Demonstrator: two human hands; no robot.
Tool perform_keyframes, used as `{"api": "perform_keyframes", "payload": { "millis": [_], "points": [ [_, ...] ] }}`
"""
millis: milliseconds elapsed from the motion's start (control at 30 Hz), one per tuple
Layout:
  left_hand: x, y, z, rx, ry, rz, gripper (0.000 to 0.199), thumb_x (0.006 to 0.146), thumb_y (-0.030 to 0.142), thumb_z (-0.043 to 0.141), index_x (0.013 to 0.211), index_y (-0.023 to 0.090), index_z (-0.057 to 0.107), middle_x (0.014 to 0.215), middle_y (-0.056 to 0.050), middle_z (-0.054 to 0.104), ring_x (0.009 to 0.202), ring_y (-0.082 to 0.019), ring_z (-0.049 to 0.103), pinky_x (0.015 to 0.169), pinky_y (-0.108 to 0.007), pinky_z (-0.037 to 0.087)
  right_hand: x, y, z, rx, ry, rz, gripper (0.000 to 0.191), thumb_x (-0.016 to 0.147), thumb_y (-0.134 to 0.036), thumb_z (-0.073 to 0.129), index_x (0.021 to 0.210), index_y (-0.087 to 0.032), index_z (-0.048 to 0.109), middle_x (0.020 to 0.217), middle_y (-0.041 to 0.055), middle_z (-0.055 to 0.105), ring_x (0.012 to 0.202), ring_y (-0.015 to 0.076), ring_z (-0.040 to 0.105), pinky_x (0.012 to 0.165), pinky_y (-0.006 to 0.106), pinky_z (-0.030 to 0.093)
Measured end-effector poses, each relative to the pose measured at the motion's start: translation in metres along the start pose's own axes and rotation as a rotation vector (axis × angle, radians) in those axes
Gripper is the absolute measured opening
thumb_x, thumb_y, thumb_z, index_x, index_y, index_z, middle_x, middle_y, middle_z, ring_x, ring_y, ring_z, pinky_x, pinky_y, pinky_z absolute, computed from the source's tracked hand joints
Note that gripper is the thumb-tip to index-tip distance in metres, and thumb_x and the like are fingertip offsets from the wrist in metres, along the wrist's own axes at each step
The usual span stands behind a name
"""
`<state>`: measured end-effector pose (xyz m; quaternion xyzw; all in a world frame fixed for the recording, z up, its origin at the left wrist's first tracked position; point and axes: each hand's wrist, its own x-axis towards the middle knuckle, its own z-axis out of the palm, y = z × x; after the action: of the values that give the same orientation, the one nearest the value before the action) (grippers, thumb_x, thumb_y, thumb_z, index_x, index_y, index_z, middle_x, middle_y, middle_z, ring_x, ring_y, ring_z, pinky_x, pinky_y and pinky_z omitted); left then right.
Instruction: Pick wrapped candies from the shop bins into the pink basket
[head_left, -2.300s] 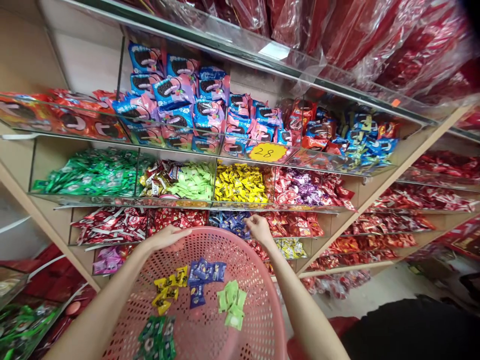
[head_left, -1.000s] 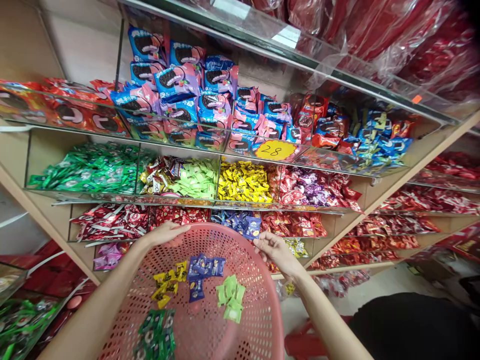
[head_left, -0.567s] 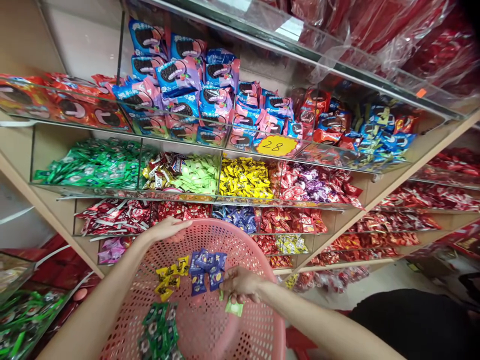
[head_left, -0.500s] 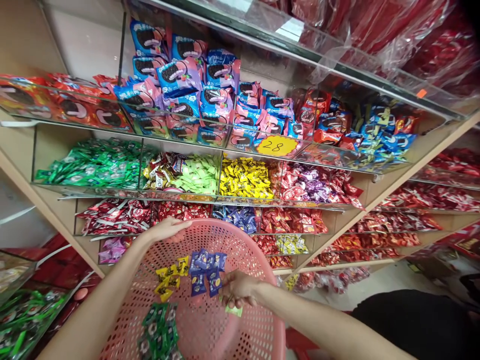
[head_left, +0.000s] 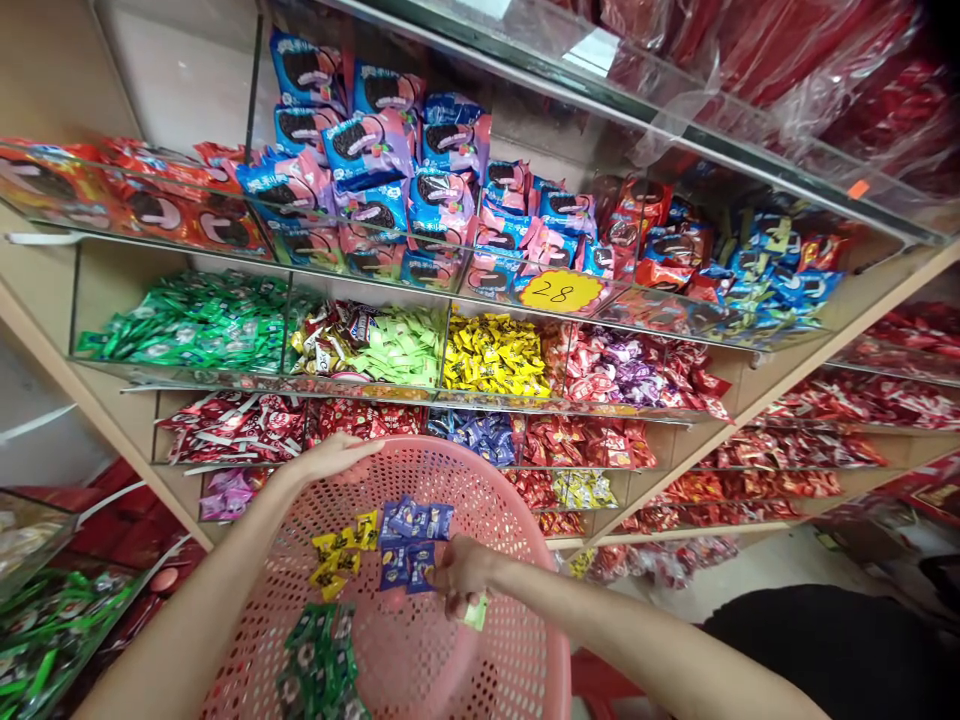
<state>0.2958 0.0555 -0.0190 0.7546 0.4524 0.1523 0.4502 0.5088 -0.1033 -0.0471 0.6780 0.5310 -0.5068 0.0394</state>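
A pink perforated plastic basket (head_left: 525, 520) tilts toward the shelves. My left hand (head_left: 337, 458) grips its far-left rim, thumb side partly hidden. Inside, my right hand (head_left: 463, 575) is closed, with a light green wrapped candy (head_left: 475, 612) sticking out below its curled fingers. Its fingertips touch the edge of a cluster of purple-blue wrapped candies (head_left: 405, 560). Left of these lies a small group of yellow wrapped candies (head_left: 334, 560). Dark green wrapped candies (head_left: 319, 660) are heaped lower in the basket.
Beyond the basket rise shelves with clear bins of green candies (head_left: 210, 320), yellow candies (head_left: 495, 355) and blue-pink cookie packs (head_left: 371, 145). A yellow price tag (head_left: 561, 291) reads 28. Another bin of green candies (head_left: 52, 630) stands at left. Something black (head_left: 810, 650) fills the lower right.
My right hand has moved slightly left against the purple-blue candies, and the rightmost one has shifted left. The light green candy has tilted upright in my fingers. My left hand stays on the rim.
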Motion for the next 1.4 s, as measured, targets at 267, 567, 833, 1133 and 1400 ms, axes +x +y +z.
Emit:
{"api": "perform_keyframes", "payload": {
  "millis": [267,567,833,1133,1400],
  "points": [
    [-0.002,0.013,0.001,-0.028,-0.027,-0.055,0.050,0.064,0.065,0.050,0.060,0.015,0.049,0.057,-0.001,0.053,0.054,-0.013,0.049,0.051,-0.022,0.035,-0.003,0.011,-0.030,-0.520,0.384,-0.384,0.019,0.069,-0.007,0.050,0.076,-0.017,0.064,0.086,0.0041,0.064,0.084,0.0173,0.057,0.072,0.025,0.041],
    [0.002,0.008,0.002,0.032,-0.011,-0.025,0.049,0.065,0.064,0.048,0.059,0.015,0.048,0.056,0.000,0.052,0.052,-0.012,0.047,0.050,-0.022,0.032,-0.007,0.013,-0.005,-0.941,0.422,-0.451,0.024,0.076,-0.028,0.054,0.091,-0.013,0.065,0.105,0.0141,0.054,0.102,0.0274,0.046,0.086,0.040,0.038],
    [0.001,0.008,0.004,-0.030,-0.031,-0.056,0.050,0.065,0.065,0.048,0.060,0.015,0.048,0.057,-0.001,0.053,0.052,-0.013,0.049,0.049,-0.021,0.035,-0.003,0.017,0.000,-0.972,0.365,-0.423,0.027,0.075,-0.022,0.053,0.100,-0.016,0.062,0.108,0.0128,0.054,0.100,0.0251,0.050,0.080,0.037,0.043],
    [0.002,0.012,0.002,-0.025,-0.013,-0.072,0.050,0.064,0.063,0.051,0.062,0.013,0.052,0.058,-0.002,0.054,0.054,-0.013,0.050,0.050,-0.022,0.037,-0.011,0.006,-0.008,-0.937,0.285,-0.342,0.033,0.073,-0.037,0.060,0.093,-0.012,0.066,0.103,0.0132,0.059,0.100,0.0259,0.052,0.085,0.035,0.042],
    [0.005,0.007,0.001,-0.037,-0.005,-0.061,0.048,0.063,0.062,0.053,0.061,0.014,0.052,0.057,-0.001,0.055,0.053,-0.013,0.050,0.052,-0.022,0.036,0.005,-0.010,0.008,-1.006,0.354,-0.340,0.053,0.061,-0.049,0.068,0.097,-0.010,0.063,0.102,0.0139,0.060,0.099,0.0281,0.051,0.083,0.040,0.042]
  ]
}}
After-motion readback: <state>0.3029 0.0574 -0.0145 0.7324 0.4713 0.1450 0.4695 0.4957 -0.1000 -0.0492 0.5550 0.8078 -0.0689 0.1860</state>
